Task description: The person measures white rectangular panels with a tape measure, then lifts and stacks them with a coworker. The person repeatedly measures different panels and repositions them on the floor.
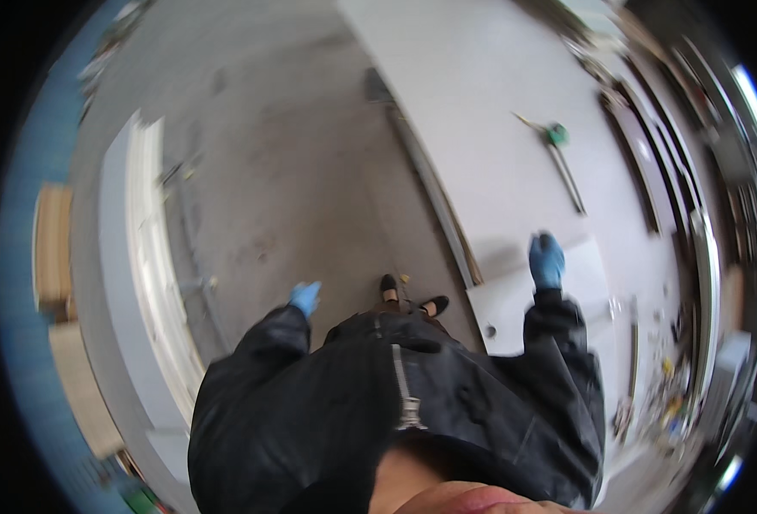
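My right hand (547, 262), in a blue glove, is over a pale panel (515, 300) on the worktable (472, 86). Its fingers are curled in around something small and dark, too blurred to name. A round dark hole or spot shows near the panel's left corner. Beyond this hand lies a green rounded object (556, 134), with a thin yellowish piece and a long narrow dark bar against it. My left hand (306, 297), also blue-gloved, hangs low at my side above the floor. Its fingers look loosely apart, with nothing seen in them.
Long dark and white profiles (631, 154) lie along the right side. Small tools and parts (674, 394) are scattered at the lower right. On my left stands a grey surface with long white strips (151, 231). Brown cardboard stacks (53, 244) are farther left.
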